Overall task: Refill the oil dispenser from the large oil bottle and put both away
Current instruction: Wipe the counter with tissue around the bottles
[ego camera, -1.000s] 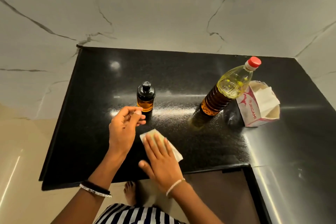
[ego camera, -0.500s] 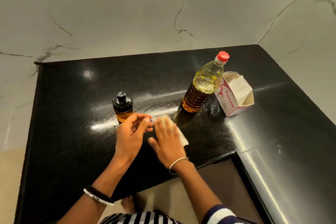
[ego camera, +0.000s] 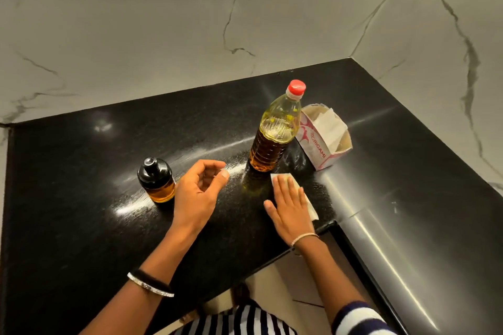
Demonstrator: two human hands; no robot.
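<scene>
The small oil dispenser (ego camera: pixel 157 183), dark glass with a black cap and amber oil in it, stands upright on the black counter (ego camera: pixel 81 198). To its right stands the large oil bottle (ego camera: pixel 275 133), red-capped and about half full. My left hand (ego camera: pixel 196 193) hovers between the two with loosely curled fingers, holding nothing. My right hand (ego camera: pixel 290 208) lies flat, pressing a white tissue (ego camera: pixel 309 202) onto the counter just in front of the large bottle.
An opened tissue box (ego camera: pixel 321 144) with red lettering sits right behind the large bottle. Marble walls meet in a corner at the back right. The counter's front edge runs under my wrists, with floor below.
My right hand has slid the tissue rightwards across the counter, toward the base of the large bottle. My left hand stays lifted beside the dispenser. The view has shifted.
</scene>
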